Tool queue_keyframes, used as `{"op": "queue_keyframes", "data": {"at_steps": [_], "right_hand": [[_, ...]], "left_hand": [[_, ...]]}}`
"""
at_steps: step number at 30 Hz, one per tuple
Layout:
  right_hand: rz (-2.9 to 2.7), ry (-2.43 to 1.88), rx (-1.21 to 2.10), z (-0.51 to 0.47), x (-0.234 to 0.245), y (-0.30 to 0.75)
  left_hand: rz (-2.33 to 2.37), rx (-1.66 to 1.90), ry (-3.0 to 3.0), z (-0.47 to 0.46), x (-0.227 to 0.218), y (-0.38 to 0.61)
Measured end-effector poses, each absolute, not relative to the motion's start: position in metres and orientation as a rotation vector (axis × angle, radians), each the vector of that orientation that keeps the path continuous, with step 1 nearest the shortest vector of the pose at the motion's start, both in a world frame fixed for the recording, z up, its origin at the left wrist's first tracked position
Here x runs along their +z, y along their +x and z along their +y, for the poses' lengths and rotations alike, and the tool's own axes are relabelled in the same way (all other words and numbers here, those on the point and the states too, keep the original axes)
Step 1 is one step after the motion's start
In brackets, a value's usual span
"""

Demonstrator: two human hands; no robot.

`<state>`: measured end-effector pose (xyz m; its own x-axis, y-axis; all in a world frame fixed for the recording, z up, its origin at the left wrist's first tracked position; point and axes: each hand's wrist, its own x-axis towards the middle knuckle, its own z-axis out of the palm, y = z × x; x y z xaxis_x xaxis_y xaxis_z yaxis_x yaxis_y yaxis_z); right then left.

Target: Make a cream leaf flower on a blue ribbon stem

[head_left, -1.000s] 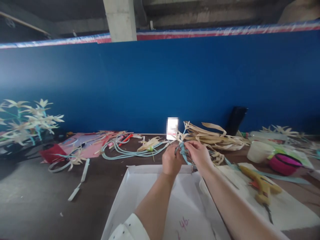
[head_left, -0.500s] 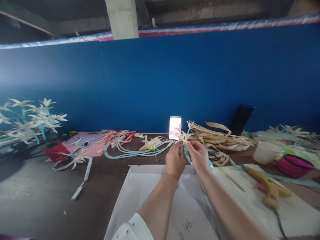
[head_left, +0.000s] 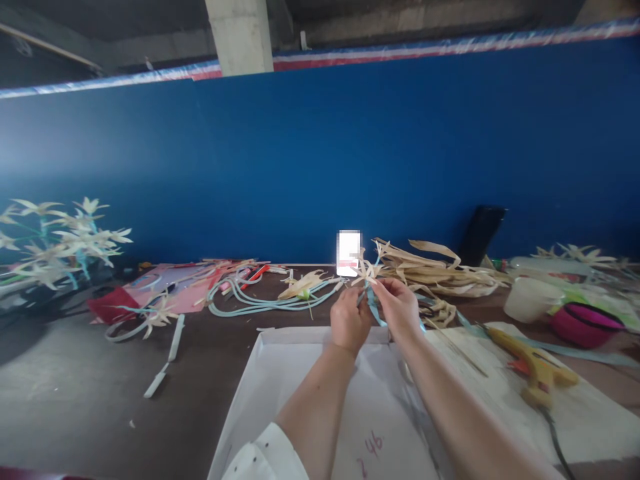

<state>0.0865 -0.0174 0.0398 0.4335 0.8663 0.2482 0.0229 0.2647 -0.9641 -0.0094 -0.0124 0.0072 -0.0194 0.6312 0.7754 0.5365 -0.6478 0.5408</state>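
Note:
My left hand (head_left: 351, 320) is closed around the stem of a pale husk flower (head_left: 369, 272), above the far edge of a white box lid (head_left: 300, 373). Close beside it, my right hand (head_left: 399, 308) pinches at the base of the same flower, where a light blue ribbon (head_left: 375, 308) hangs between the two hands. The stem itself is mostly hidden by the fingers. Behind the hands lies a bundle of dried corn husks (head_left: 440, 277). A phone with a bright screen (head_left: 349, 253) stands upright just beyond the flower.
At right, a yellow glue gun (head_left: 537, 367) lies on white paper (head_left: 590, 427), near a pink pouch (head_left: 583, 325) and a whitish cup (head_left: 531, 300). Pale blue tubing (head_left: 250, 307) coils left of the hands. Finished flowers (head_left: 75, 233) stand far left. A blue partition (head_left: 310, 153) rises behind the table.
The view has shifted slightly. Both hands keep their hold at the flower's base, with only a slight movement of the right hand and the blue ribbon.

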Motion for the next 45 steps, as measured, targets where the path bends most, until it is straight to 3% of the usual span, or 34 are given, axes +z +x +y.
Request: {"op": "queue_keyframes", "data": {"at_steps": [45], "right_hand": [[-0.869, -1.08, 0.864, -0.017, 0.035, 0.092]], "left_hand": [[1.166, 1.58, 1.631, -0.018, 0.018, -0.005]]}}
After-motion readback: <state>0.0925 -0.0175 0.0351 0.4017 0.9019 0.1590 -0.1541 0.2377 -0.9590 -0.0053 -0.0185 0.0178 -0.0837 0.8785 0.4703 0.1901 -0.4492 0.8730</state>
